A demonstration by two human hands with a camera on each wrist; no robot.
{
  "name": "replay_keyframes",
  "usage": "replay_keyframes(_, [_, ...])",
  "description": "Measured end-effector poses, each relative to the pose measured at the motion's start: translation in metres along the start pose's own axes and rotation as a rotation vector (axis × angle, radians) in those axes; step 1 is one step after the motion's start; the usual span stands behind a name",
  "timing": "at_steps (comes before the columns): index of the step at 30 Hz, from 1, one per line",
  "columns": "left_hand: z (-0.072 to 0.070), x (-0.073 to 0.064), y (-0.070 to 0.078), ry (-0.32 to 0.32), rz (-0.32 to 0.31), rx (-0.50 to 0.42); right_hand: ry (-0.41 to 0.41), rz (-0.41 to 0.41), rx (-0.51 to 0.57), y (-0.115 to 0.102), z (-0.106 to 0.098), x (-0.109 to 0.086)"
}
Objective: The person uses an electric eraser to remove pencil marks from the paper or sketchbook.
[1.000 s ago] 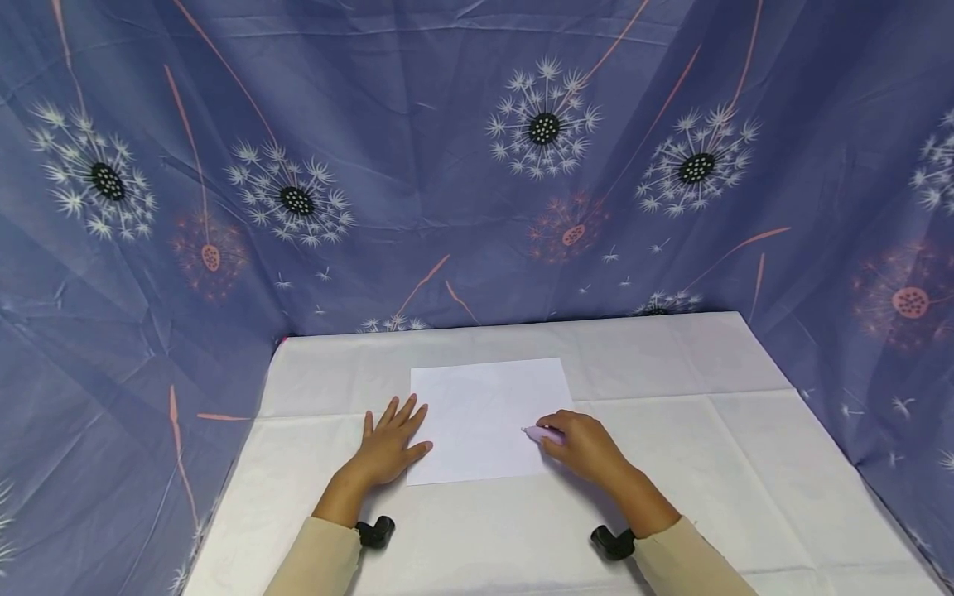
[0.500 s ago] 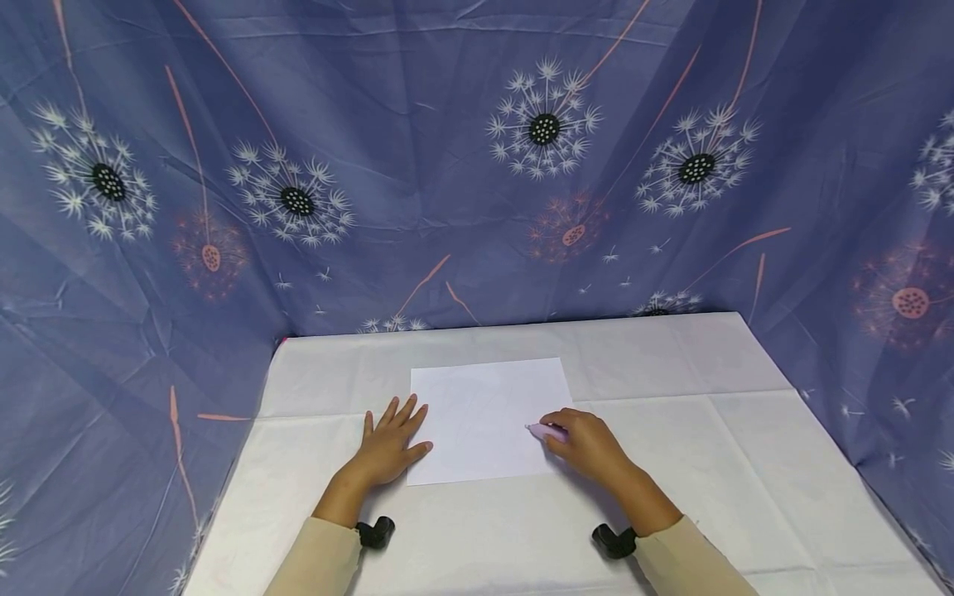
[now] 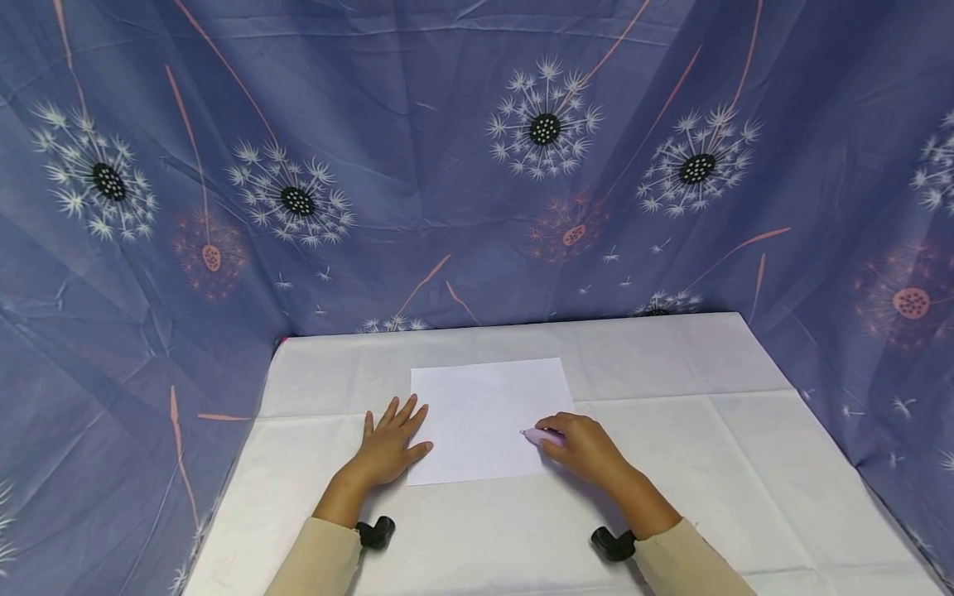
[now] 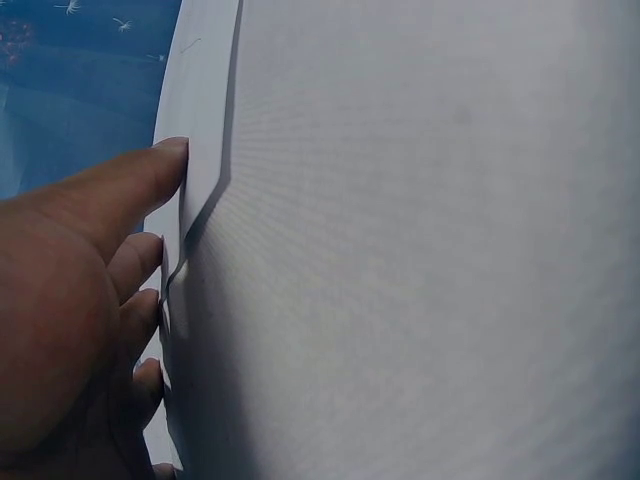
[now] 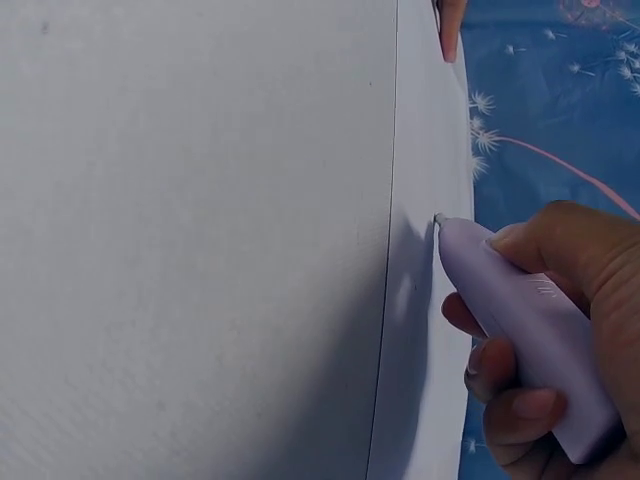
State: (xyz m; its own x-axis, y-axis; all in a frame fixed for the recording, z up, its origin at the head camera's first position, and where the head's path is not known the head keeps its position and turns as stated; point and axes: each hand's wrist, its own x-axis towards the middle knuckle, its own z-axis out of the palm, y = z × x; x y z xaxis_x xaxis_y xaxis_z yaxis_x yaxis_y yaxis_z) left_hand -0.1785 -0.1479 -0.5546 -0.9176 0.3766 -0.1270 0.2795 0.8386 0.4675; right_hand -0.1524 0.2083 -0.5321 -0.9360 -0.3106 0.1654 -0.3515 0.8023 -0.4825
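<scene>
A sheet of white paper lies flat on the white cloth. My left hand rests at its left edge, fingers spread and straight; the left wrist view shows that hand from the thumb side. Over the paper's right part, my right hand holds a chunky lavender pen, its tip pointing left. In the right wrist view the pen has a small metal tip at or just above the paper, and the thumb lies along its body. I cannot make out clear marks on the sheet.
The white cloth covers the table, with fold creases across it. A blue curtain with dandelion prints hangs behind and at both sides. Black wrist camera mounts stick out below both wrists.
My right hand with the pen shifts slightly right and up, then back left and down to almost its first place. The left hand and the paper stay still.
</scene>
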Motion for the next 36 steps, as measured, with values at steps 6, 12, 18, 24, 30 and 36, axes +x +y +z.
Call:
replay_keyframes(6, [-0.0002,-0.0001,0.0005,0.003,0.004,0.006,-0.013,-0.003,-0.003,-0.0013,0.0007,-0.0004])
replay_keyframes(12, [-0.0011,-0.0007,0.0013,0.003,0.004,0.003,-0.002,0.010,-0.006,-0.0015,0.0001,-0.0003])
replay_keyframes(18, [-0.0026,-0.0016,0.0025,0.003,0.005,-0.006,-0.024,0.012,0.005,-0.0013,0.0005,-0.0002])
replay_keyframes(24, [-0.0027,-0.0019,0.0027,0.003,0.002,-0.005,-0.020,-0.005,0.015,-0.0014,0.0001,-0.0005])
replay_keyframes(30, [-0.0022,-0.0018,0.0024,0.004,0.002,-0.002,-0.030,-0.016,0.018,-0.0006,0.0009,-0.0008])
replay_keyframes(36, [-0.0019,-0.0017,0.0019,0.003,0.003,-0.005,-0.030,-0.021,0.026,-0.0003,0.0013,-0.0011])
